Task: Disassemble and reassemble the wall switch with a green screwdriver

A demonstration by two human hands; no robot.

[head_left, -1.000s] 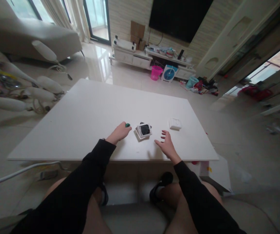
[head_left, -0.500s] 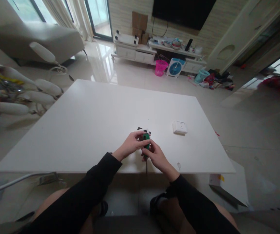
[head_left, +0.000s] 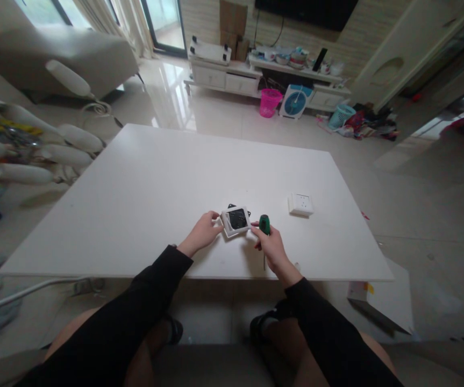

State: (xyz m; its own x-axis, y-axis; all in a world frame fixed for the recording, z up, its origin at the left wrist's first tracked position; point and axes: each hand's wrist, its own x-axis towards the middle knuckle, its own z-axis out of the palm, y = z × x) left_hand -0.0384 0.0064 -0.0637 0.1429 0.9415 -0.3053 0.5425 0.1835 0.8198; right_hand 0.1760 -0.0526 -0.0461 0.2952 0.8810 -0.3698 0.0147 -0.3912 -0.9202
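Note:
A white square socket frame with a black inner part (head_left: 237, 219) is at the table's near middle, slightly turned. My left hand (head_left: 202, 234) has its thumb and fingers closed on the frame's left edge. In my right hand (head_left: 271, 244) is a screwdriver with a green handle (head_left: 264, 224); its thin shaft points down toward the table's near edge. The thumb and index finger of that hand also touch the frame's right edge. Dark tabs stick out behind the frame. Farther right lies a white wall socket (head_left: 300, 205), face up.
The white table (head_left: 155, 183) spans the view, its near edge just before my knees. A small clear piece (head_left: 297, 265) lies by that edge. White lamp arms (head_left: 70, 137) stand at the left. Beyond are a pink basket (head_left: 270, 103) and a fan (head_left: 295, 101).
My hands have moved apart. The left went from the screwdriver to the frame's left edge; the right carried the screwdriver rightward to the frame's right side. The frame is now uncovered.

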